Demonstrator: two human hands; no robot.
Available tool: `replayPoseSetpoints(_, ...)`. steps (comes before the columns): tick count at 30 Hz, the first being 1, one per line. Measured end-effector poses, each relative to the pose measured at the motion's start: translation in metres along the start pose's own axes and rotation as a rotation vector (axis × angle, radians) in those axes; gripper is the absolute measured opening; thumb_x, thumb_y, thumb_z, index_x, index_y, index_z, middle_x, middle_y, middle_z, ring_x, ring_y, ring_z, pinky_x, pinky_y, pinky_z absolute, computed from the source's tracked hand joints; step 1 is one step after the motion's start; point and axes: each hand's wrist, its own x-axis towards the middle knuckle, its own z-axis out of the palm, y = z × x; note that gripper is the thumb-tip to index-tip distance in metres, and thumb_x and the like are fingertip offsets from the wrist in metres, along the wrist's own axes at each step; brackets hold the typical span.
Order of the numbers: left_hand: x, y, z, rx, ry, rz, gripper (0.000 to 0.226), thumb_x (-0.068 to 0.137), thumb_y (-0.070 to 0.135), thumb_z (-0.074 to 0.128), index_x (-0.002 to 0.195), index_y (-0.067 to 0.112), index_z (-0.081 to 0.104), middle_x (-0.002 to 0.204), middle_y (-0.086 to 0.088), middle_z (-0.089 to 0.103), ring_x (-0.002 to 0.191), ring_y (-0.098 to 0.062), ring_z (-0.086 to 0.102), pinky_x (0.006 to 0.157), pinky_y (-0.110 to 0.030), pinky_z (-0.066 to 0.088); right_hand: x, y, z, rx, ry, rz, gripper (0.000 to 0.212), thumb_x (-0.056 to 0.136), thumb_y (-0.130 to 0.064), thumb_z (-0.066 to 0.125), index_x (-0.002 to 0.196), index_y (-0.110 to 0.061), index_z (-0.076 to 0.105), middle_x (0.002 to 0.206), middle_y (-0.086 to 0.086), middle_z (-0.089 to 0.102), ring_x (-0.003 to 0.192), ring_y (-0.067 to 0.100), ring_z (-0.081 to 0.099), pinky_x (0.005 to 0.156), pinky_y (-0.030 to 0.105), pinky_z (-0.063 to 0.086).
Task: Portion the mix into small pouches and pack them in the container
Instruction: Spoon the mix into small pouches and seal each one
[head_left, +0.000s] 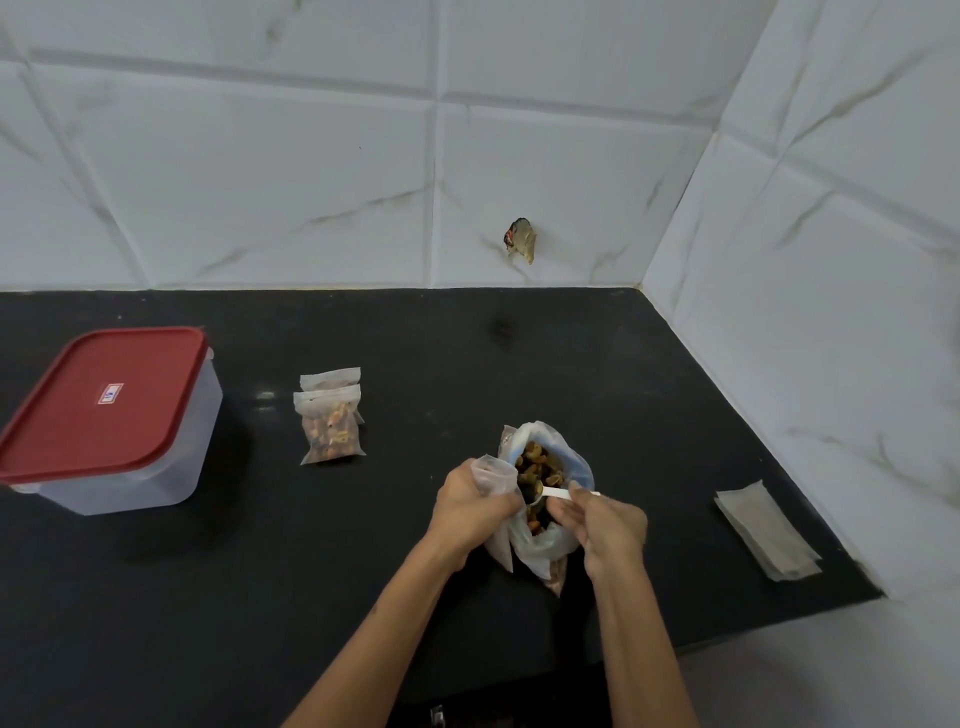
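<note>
Two filled pouches (332, 423) lie beside one red-lidded container (111, 421). Left hand (470, 506) grips one empty pouch (491, 475); right hand (605, 525) pinches one white spoon (553, 493) in the open mix bag (548, 499). Spare pouches (766, 530) lie stacked right

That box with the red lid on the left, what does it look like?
The container is a squarish box of clear, frosted-looking plastic with rounded corners. Its red lid is on, with a small label in the middle. It stands upright on the dark counter, apart from the filled pouches; neither hand touches it. Its inside looks empty.
</note>
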Motion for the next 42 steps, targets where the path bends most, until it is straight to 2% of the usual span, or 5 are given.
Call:
replayPoseSetpoints(10, -0.004, 0.003, -0.006, 0.024, 0.012, -0.028, 0.036, 0.072, 0.007, 0.072, 0.104, 0.017, 0.059, 0.099, -0.005, 0.066, 0.093, -0.018, 0.065, 0.080, -0.038, 0.057, -0.009, -0.011, -0.004, 0.222, -0.043, 0.102, 0.005, 0.086, 0.009, 0.060, 0.087, 0.004, 0.058, 0.089, 0.024, 0.063, 0.078, 0.027, 0.067, 0.083, 0.036, 0.054)
replayPoseSetpoints(14, -0.007, 0.010, -0.007, 0.250, 0.159, 0.132, 0.034, 0.073, 0.016, 0.073, 0.100, 0.017, 0.052, 0.093, 0.003, 0.058, 0.082, -0.008, 0.057, 0.060, -0.021, 0.044, -0.011, -0.014, -0.008, 0.242, -0.040, 0.101, 0.006, 0.086, 0.009, 0.061, 0.086, 0.004, 0.058, 0.094, 0.026, 0.063, 0.081, 0.029, 0.067, 0.078, 0.035, 0.054)
replayPoseSetpoints(20, -0.014, 0.024, 0.005, 0.380, 0.185, 0.374, 0.028, 0.077, 0.021, 0.068, 0.095, 0.023, 0.047, 0.087, 0.008, 0.058, 0.079, -0.007, 0.059, 0.068, -0.028, 0.054, -0.029, -0.037, -0.018, 0.289, -0.046, 0.008, 0.007, 0.086, 0.007, 0.061, 0.088, 0.001, 0.058, 0.089, 0.023, 0.065, 0.082, 0.027, 0.068, 0.086, 0.039, 0.055)
replayPoseSetpoints(29, -0.011, 0.034, 0.021, 0.343, 0.175, 0.450, 0.027, 0.080, 0.030, 0.068, 0.094, 0.025, 0.046, 0.089, 0.007, 0.060, 0.082, -0.006, 0.060, 0.072, -0.027, 0.054, -0.069, -0.059, -0.013, 0.110, -0.141, -0.364, 0.002, 0.086, -0.002, 0.065, 0.088, -0.001, 0.066, 0.077, 0.015, 0.071, 0.069, 0.021, 0.073, 0.061, 0.025, 0.060)
replayPoseSetpoints(42, -0.009, 0.030, 0.022, 0.257, 0.115, 0.411, 0.044, 0.075, 0.035, 0.074, 0.109, 0.021, 0.049, 0.092, 0.007, 0.064, 0.083, -0.006, 0.063, 0.071, -0.026, 0.055, -0.076, -0.054, -0.016, -0.715, -0.337, -1.077, 0.010, 0.086, -0.008, 0.068, 0.089, -0.017, 0.070, 0.084, -0.009, 0.070, 0.082, 0.004, 0.068, 0.068, 0.020, 0.056)
